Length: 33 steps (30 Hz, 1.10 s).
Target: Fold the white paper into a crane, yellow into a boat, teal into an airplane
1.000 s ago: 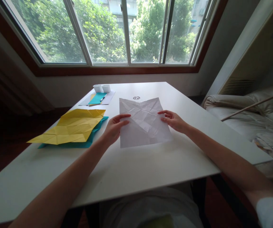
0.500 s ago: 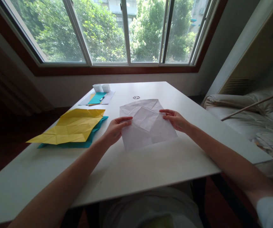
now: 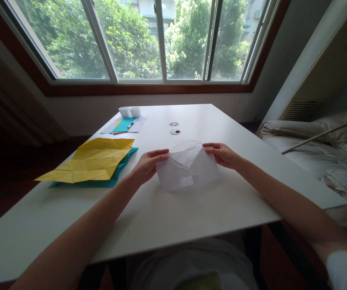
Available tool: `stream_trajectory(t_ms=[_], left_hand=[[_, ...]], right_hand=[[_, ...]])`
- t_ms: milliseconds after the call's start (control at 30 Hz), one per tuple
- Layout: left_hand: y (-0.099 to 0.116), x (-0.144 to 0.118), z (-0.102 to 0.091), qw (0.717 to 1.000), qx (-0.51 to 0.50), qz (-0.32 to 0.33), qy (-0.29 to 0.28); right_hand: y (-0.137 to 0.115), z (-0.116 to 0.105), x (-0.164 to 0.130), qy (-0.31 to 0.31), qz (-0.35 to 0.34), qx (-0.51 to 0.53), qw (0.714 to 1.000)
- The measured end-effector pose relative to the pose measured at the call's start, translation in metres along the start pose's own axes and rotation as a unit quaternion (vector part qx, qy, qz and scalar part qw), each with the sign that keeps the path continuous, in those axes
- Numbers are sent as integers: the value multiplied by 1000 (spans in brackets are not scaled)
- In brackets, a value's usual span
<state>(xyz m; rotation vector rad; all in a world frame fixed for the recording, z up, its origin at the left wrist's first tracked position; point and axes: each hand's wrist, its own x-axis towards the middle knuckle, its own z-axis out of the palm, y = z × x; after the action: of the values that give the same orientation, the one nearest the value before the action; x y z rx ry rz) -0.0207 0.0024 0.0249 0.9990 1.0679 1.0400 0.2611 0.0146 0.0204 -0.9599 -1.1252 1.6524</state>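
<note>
A creased sheet of white paper [image 3: 188, 173] is held up between my two hands over the table, partly folded along its upper portion. My left hand [image 3: 150, 164] pinches its left edge between thumb and fingers. On the other side, my right hand [image 3: 223, 154] grips the upper right edge in the same way. Left of my left hand lies a creased yellow sheet of paper [image 3: 94, 159], resting on top of a teal sheet [image 3: 120, 171].
The white table [image 3: 173, 225] stands below a window. At its far left are two small white containers [image 3: 130, 112], a small teal paper [image 3: 123, 125], a pen [image 3: 131, 123] and other sheets. Round table inserts [image 3: 175, 131] lie beyond the paper. A sofa [image 3: 312, 141] is at right.
The white paper's upper part has come down and folded, so the sheet looks shorter and a second round insert shows behind it. Both hands keep nearly the same place.
</note>
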Motion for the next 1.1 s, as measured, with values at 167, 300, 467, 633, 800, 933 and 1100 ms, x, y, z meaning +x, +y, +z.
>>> stream_trajectory(t_ms=[167, 300, 467, 633, 800, 933, 1100], left_hand=[[-2, 3, -3, 1000, 6, 4, 3], [0, 4, -5, 1000, -19, -3, 2], [3, 3, -5, 997, -47, -49, -42], [5, -1, -1, 989, -44, -96, -101], [3, -4, 4, 977, -40, -145, -153], [3, -7, 7, 971, -24, -156, -182], [7, -12, 6, 962, -15, -145, -233]], right_hand=[[0, 0, -1, -7, -4, -35, 999], [-2, -8, 2, -6, -26, -97, 995], [-8, -31, 10, 80, -20, -170, 982], [-12, -45, 11, 14, -31, -231, 972], [-8, -29, 9, -106, 10, -184, 977], [-10, -11, 4, -154, 11, -150, 977], [-14, -5, -3, -148, 42, -117, 981]])
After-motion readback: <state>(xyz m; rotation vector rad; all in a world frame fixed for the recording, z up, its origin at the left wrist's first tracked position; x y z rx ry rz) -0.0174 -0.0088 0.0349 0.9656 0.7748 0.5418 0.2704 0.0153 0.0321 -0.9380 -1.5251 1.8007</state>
